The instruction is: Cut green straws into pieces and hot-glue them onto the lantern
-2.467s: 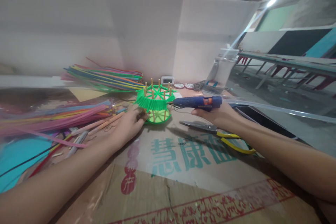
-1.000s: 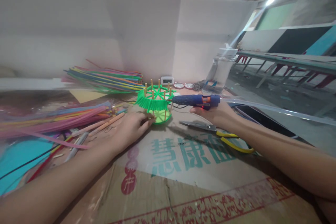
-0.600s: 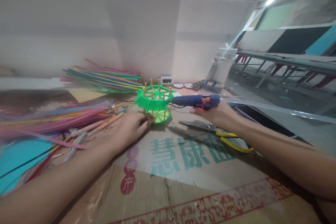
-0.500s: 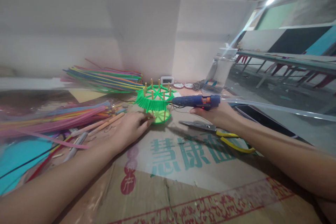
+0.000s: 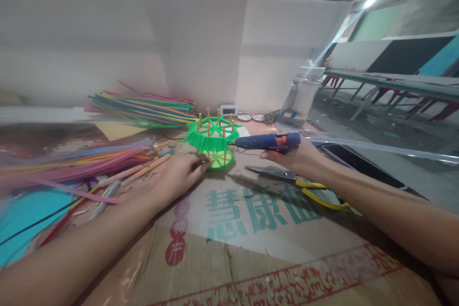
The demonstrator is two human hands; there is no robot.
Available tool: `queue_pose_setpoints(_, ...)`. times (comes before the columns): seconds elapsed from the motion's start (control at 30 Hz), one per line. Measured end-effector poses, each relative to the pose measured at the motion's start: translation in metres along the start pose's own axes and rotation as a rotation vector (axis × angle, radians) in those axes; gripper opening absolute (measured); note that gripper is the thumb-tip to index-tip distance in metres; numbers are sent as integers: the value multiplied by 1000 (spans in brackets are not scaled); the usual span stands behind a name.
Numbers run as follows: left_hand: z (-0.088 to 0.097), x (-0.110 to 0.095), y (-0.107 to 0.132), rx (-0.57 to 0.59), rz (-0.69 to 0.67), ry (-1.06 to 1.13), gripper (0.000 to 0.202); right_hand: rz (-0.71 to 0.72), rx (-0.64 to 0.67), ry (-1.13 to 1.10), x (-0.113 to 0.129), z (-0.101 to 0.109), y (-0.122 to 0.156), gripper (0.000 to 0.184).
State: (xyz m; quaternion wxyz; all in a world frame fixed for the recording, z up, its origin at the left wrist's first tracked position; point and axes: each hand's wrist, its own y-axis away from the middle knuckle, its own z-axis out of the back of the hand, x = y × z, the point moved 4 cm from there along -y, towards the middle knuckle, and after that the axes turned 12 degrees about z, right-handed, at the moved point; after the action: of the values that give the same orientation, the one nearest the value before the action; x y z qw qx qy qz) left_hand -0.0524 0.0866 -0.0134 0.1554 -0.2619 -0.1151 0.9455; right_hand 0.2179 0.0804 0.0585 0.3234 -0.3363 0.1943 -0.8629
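Note:
A bright green round model point(image 5: 211, 139) with a pleated skirt and several upright wooden sticks stands on the cardboard. My left hand point(image 5: 188, 167) is at its lower left, fingers curled round the edge of the base near a stick. In my right hand point(image 5: 297, 155) is a blue glue gun point(image 5: 263, 141), held level with its nozzle against the right side of the green skirt. A small red light glows on the gun. Below the gun lie scissors point(image 5: 311, 186) with yellow handles, blades pointing left. My left fingertips are partly hidden by the model.
Bundles of coloured pipe cleaners point(image 5: 143, 107) lie at the back left, with more strips point(image 5: 82, 167) nearer on the left. A clear bottle point(image 5: 299, 91) and a small digital clock point(image 5: 228, 110) stand behind. A dark phone point(image 5: 362, 165) lies at the right on the cardboard sheet point(image 5: 229, 253).
The glue gun and my right hand have dipped slightly, the nozzle sitting a little lower on the green skirt. My left hand has stayed at the base.

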Motion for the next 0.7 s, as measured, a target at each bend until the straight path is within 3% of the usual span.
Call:
queue_pose_setpoints(0.33,2,-2,0,-3,0,19,26,2,24,-56,7,1,-2,15)
queue_pose_setpoints(0.57,2,-3,0,-3,5,18,27,67,-6,-65,2,0,-1,33)
queue_pose_setpoints(0.7,2,-1,0,-4,4,22,26,43,-19,-46,-7,0,2,31)
